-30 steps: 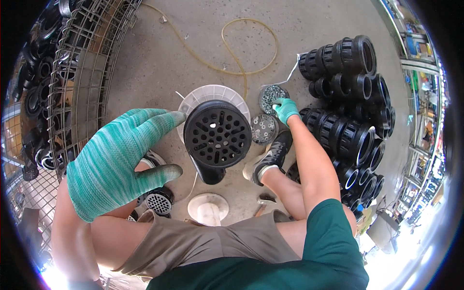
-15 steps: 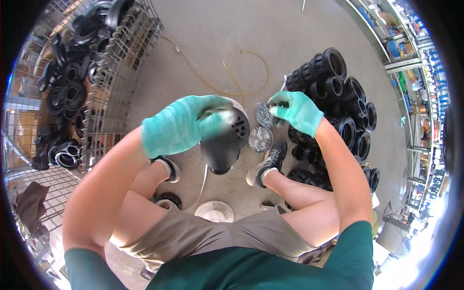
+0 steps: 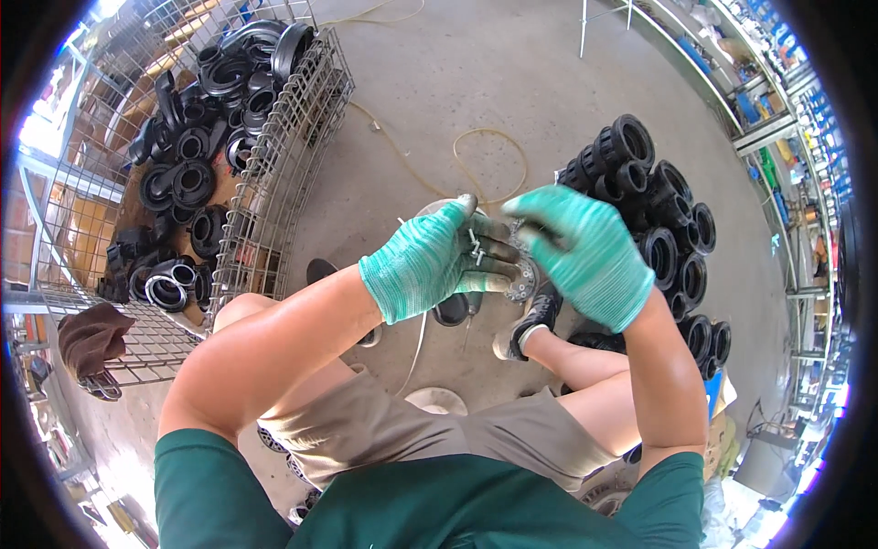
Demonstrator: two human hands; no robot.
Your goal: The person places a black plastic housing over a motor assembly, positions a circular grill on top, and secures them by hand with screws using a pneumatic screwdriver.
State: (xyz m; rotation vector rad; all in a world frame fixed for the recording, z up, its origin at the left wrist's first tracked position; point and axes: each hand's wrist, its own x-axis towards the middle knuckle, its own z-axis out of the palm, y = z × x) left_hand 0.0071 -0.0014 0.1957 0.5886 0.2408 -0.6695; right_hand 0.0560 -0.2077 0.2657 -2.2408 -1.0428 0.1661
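Observation:
My left hand (image 3: 450, 249), in a green glove with darkened fingers, is palm up with its fingers stretched out. Several small metal screws (image 3: 476, 247) lie on those fingers. Close to its right, my right hand (image 3: 585, 247), gloved alike, is back up; its thumb and fingers are smeared by motion, and I cannot see anything between them. Under the hands shows a round container of small ring-like parts (image 3: 523, 280), partly covered. A rounded black part (image 3: 451, 309) shows below my left hand, its upper portion hidden.
A wire cage (image 3: 274, 183) with black moulded parts (image 3: 192, 183) stands at left, a brown cloth (image 3: 94, 340) by its near end. Stacked black ring-shaped fittings (image 3: 658, 247) lie at right before shelving (image 3: 773, 137). A thin hose (image 3: 494, 133) curls on the floor.
My left hand has turned palm up, baring the screws, and shifted right. My right hand has come nearer, off the round containers. The whole view has shifted, showing more of the cage.

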